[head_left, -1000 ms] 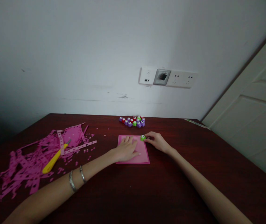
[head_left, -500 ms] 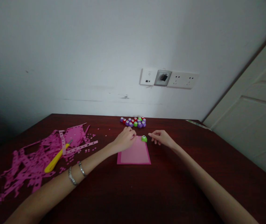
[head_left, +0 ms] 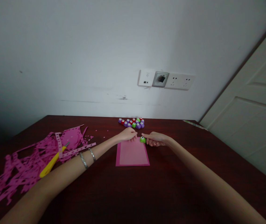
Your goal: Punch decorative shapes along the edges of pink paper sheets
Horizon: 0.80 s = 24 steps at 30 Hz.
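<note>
Two layered sheets of pink paper point(head_left: 133, 154), light pink over a darker pink border, lie flat on the dark red table. At their far right corner sits a small green craft punch point(head_left: 142, 140) with a white top. My left hand point(head_left: 128, 134) is at the far edge of the paper, fingers bent down onto it; the fingertips are small and partly hidden. From the right, my right hand point(head_left: 157, 139) is closed against the punch, its index finger reaching along the far side and the other fingers curled by its right side.
Behind the paper stands a cluster of purple, red and green craft punches point(head_left: 133, 123). To the left lies a heap of punched pink paper strips point(head_left: 30, 161) with a yellow-handled craft knife point(head_left: 51, 165) on it. Wall sockets point(head_left: 165, 80) are above the table's back edge.
My right hand has moved left, from apart to up against the green punch, with its fingers curled further. My left hand stays at the paper's far edge. The view has shifted slightly.
</note>
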Motion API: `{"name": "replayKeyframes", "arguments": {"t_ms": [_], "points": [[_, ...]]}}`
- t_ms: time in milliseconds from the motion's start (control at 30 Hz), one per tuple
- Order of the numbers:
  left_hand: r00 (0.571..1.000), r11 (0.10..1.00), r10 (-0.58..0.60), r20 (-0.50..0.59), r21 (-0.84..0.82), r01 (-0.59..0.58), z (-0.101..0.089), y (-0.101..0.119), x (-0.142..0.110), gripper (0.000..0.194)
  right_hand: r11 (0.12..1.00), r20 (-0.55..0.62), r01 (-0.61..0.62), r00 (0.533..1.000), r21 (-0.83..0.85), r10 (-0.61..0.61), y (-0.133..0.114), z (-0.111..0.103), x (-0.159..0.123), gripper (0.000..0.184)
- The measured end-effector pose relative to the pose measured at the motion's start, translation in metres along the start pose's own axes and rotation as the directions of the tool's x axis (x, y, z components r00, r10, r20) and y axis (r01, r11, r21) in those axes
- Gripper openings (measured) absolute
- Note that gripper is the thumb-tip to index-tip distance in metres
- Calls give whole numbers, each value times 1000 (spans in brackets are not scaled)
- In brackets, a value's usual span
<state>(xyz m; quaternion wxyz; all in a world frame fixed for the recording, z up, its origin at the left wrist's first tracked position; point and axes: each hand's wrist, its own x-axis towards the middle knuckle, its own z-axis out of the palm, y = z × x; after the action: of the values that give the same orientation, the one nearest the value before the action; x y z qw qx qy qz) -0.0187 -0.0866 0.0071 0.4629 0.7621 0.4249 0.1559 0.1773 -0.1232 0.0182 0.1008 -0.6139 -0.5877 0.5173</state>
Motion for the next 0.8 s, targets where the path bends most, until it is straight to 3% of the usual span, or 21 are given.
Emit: {"name": "replayKeyframes", "arguments": {"t_ms": [433, 633, 800], "points": [[999, 998, -14, 37, 68, 11, 6, -7, 10, 38, 998, 39, 12, 999, -69, -10, -5, -1, 5, 61], [998, 997, 32, 56, 64, -36, 6, 1, 10, 49, 998, 76, -43, 996, -46, 47, -4, -3, 8, 60], [987, 992, -97, 131, 96, 85, 3, 10, 17, 56, 994, 113, -89, 989, -68, 97, -8, -5, 8, 54]]}}
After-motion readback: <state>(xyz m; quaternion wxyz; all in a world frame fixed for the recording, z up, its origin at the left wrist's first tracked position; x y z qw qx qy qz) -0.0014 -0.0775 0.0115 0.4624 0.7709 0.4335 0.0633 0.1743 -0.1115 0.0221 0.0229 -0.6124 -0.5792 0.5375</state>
